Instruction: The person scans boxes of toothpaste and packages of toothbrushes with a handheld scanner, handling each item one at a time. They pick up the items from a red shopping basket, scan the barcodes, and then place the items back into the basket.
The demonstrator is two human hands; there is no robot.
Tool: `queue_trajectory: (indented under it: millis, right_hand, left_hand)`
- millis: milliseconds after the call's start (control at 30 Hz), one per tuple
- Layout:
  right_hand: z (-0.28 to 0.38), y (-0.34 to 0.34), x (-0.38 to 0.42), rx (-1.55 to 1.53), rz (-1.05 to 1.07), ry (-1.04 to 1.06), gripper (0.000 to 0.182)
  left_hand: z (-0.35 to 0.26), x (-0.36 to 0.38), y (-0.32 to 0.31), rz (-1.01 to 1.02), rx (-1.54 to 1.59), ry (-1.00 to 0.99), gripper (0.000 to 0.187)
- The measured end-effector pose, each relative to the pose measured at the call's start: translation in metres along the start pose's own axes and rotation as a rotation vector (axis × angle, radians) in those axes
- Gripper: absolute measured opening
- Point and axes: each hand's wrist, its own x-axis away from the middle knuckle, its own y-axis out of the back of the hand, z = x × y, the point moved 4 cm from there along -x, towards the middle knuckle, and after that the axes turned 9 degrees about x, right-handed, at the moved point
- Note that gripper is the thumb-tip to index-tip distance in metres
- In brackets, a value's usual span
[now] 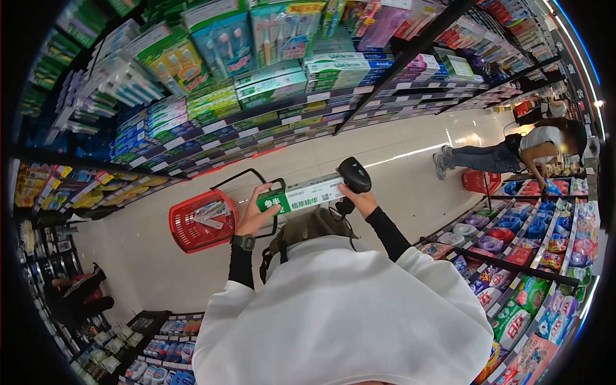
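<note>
A green and white toothpaste box (301,196) lies across in front of my chest. My left hand (255,215) is closed around its green end, thumb on the printed face. At the white end, a black handheld barcode scanner (354,175) overlaps the box. My right hand (360,200) has its fingers wrapped round the scanner, close beside the box's end. A red shopping basket (183,242) is below and left of my left hand, its black handle raised. Inside it are several packaged items (215,212).
Shelves of toothpaste boxes (273,83) and hanging toothbrush packs (224,48) run along the front. Detergent shelves (513,256) stand at right. Another person (513,151) leans over them, a red basket (481,181) near their feet. Pale floor tiles (385,144) lie between.
</note>
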Motion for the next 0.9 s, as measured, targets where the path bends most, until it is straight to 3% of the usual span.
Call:
queue_trajectory:
  millis: [133,200,400,500,533,600,633,700,733,800,900]
  right_hand:
    - [-0.009,0.026,-0.02,0.006,-0.061,-0.111,0.032]
    - [-0.016,0.036,-0.032,-0.09,-0.048,-0.225,0.041]
    - [-0.03,0.083,-0.062,-0.348,0.002,-0.46,0.037]
    - [-0.027,0.112,-0.082,-0.338,-0.019,-0.31,0.032]
    - [-0.026,0.121,-0.086,-0.336,-0.024,-0.314,0.032]
    - [-0.012,0.137,-0.089,-0.323,-0.08,-0.285,0.031]
    - [-0.006,0.144,-0.092,-0.352,-0.054,-0.283,0.03]
    - [0.003,0.155,-0.096,-0.367,-0.031,-0.251,0.03]
    - [0.008,0.159,-0.098,-0.38,-0.023,-0.242,0.03]
    - [0.017,0.164,-0.096,-0.368,0.001,-0.242,0.032]
    - [0.03,0.166,-0.092,-0.353,-0.022,-0.211,0.037]
  left_hand:
    - [0.014,-0.028,-0.018,0.032,-0.068,-0.084,0.055]
    - [0.007,-0.037,-0.033,0.035,-0.337,-0.189,0.051]
    - [0.021,-0.064,-0.089,-0.016,-0.461,-0.206,0.056]
    - [0.044,-0.077,-0.1,0.047,-0.129,-0.331,0.086]
    - [0.066,-0.087,-0.086,0.05,-0.124,-0.326,0.086]
    - [0.148,-0.106,-0.018,-0.384,0.757,-0.148,0.09]
    - [0.223,-0.098,0.029,-0.392,0.763,-0.15,0.09]
    - [0.321,-0.145,0.118,-0.898,-0.016,-0.005,0.083]
    - [0.326,-0.147,0.119,-0.904,-0.008,-0.006,0.083]
    - [0.333,-0.155,0.1,-0.686,-0.282,0.248,0.075]
    - [0.318,-0.157,0.078,-0.727,-0.324,0.191,0.059]
